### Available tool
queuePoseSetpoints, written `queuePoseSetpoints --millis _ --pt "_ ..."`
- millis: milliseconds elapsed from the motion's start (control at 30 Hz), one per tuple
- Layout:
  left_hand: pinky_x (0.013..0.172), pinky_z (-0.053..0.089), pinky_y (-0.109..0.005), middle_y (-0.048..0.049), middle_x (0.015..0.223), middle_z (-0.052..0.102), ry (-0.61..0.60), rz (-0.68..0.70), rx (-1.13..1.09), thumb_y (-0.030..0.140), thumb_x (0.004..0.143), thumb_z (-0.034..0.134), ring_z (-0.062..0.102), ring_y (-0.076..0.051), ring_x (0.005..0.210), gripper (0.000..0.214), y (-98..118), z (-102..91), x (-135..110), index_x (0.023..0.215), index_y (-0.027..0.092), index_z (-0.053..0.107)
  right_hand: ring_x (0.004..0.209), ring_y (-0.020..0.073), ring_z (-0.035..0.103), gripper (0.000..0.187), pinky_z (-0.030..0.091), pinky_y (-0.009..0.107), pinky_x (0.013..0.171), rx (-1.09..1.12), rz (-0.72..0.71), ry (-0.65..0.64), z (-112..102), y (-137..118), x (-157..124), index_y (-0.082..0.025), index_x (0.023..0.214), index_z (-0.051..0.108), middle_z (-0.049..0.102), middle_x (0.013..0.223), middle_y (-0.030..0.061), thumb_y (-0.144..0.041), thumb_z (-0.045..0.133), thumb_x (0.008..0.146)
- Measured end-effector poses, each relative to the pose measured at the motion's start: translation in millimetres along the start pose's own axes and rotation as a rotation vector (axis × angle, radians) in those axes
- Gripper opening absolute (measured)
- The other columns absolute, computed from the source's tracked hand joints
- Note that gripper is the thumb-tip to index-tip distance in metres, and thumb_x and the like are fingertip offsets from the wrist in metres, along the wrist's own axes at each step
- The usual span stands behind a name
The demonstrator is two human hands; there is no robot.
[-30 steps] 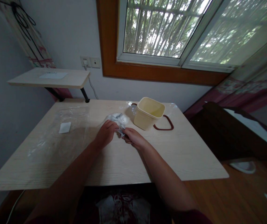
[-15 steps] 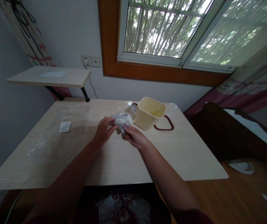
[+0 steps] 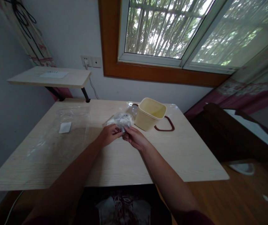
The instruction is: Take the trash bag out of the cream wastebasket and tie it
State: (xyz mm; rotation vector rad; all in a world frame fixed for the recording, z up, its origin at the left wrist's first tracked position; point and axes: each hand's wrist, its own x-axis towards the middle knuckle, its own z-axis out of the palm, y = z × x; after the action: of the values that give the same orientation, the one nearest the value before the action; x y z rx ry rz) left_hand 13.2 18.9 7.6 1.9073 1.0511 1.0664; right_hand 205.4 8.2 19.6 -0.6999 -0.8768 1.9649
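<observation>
A crumpled clear plastic bag (image 3: 122, 118) rests on the table around its middle. What lies inside the bag is too blurred to make out. My left hand (image 3: 109, 135) pinches the near edge of the bag with its fingers closed. Right beside it, my right hand (image 3: 135, 137) grips the same edge between thumb and fingers, and the fingertips of both hands almost meet. Just past my right hand stands a cream plastic bin (image 3: 145, 120), open at the top and slightly tilted in view. A dark red curved handle-like piece (image 3: 168, 129) lies to the right of the bin.
On the left of the table (image 3: 183, 162) a large clear plastic bag (image 3: 77, 140) is spread flat, with a white paper square (image 3: 65, 127) on it. A small raised shelf (image 3: 75, 76) stands at the back left. A window (image 3: 157, 31) is behind.
My left hand has moved slightly right and down, closer to my right hand. More of the bag shows above it. My right hand has hardly moved.
</observation>
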Motion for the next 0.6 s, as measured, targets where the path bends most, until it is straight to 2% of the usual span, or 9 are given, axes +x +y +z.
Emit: queuePoseSetpoints --millis 100,167,267,433,600 --pt "0.061 0.054 -0.026 -0.0020 0.074 0.067 -0.013 -0.065 -0.050 0.034 0.081 0.071 0.067 -0.015 0.066 0.019 -4.6 -0.3 0.2 0.083 0.017 0.063 0.062 0.0080 0.042 0.032 0.035 0.024 0.057 -0.016 0.001 0.002 -1.2 0.2 0.2 -0.019 0.093 0.065 0.058 0.082 -0.0013 -0.042 0.082 0.079" --pt "0.061 0.051 -0.025 -0.0006 0.073 0.065 -0.032 -0.079 -0.044 0.027 0.078 0.069 0.064 -0.014 0.066 0.012 -5.9 -1.4 0.6 0.082 0.017 0.063 0.063 0.0078 0.042 0.031 0.036 0.023 0.058 -0.020 0.004 -0.003 -2.6 0.5 0.2 -0.019 0.094 0.066 0.058 0.081 -0.0016 -0.042 0.081 0.081" --pt "0.062 0.048 -0.024 0.0010 0.073 0.062 -0.064 -0.062 -0.027 0.018 0.070 0.068 0.060 -0.013 0.067 0.011 -4.7 -3.3 2.0 0.080 0.018 0.063 0.065 0.0086 0.045 0.031 0.038 0.023 0.061 -0.053 0.028 -0.007 -4.4 1.0 0.1 -0.019 0.093 0.066 0.058 0.082 -0.0009 -0.042 0.082 0.080" --pt "0.062 0.044 -0.023 0.0008 0.075 0.060 -0.056 -0.050 -0.088 0.016 0.067 0.066 0.056 -0.012 0.068 0.010 -0.1 -5.8 4.7 0.076 0.017 0.061 0.068 0.0114 0.047 0.035 0.037 0.025 0.060 -0.168 -0.006 -0.001 -3.1 1.6 0.4 -0.019 0.092 0.066 0.060 0.084 0.0009 -0.045 0.084 0.076" --pt "0.062 0.047 -0.024 0.0015 0.072 0.063 -0.087 -0.225 -0.326 0.024 0.070 0.070 0.060 -0.012 0.065 0.020 -2.6 -1.8 5.3 0.083 0.017 0.057 0.061 0.0099 0.042 0.035 0.031 0.026 0.056 -0.238 -0.094 -0.015 -3.4 3.6 2.4 -0.018 0.090 0.064 0.055 0.075 -0.0015 -0.040 0.084 0.073"
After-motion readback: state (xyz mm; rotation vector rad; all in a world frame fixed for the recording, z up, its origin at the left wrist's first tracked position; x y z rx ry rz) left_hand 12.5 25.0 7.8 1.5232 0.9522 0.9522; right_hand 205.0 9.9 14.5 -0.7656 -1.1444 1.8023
